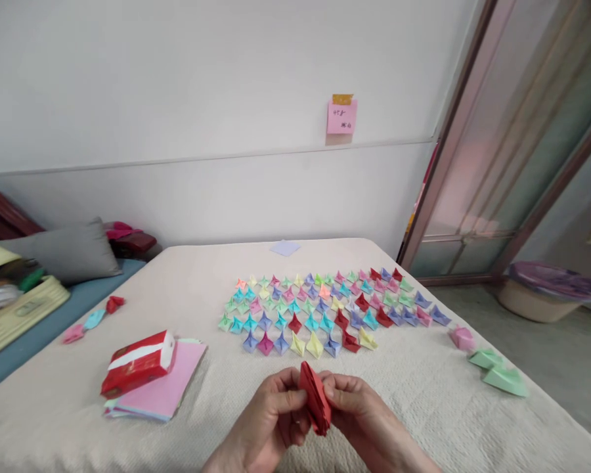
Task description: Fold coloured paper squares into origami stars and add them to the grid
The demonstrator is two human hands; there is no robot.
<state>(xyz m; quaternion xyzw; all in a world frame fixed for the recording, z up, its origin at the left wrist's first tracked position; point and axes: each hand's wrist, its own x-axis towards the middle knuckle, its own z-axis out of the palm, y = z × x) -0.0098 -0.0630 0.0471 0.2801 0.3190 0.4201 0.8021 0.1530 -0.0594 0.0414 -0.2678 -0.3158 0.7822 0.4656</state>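
Observation:
A folded red paper piece (316,399) is held upright near the bottom centre, between both hands. My left hand (270,415) pinches its left side with thumb and fingers. On its right side, my right hand (357,410) grips it the same way. Just beyond the hands, several rows of small folded paper boats (314,344) in many colours stand on the cream cloth (187,276). The inner folds of the red piece are partly hidden by the fingers.
At left, a red and white packet (140,362) lies on stacked coloured paper (177,387). Folded green pieces (505,380) and a pink one (461,337) sit near the right edge. A lilac sheet (285,247) lies by the wall.

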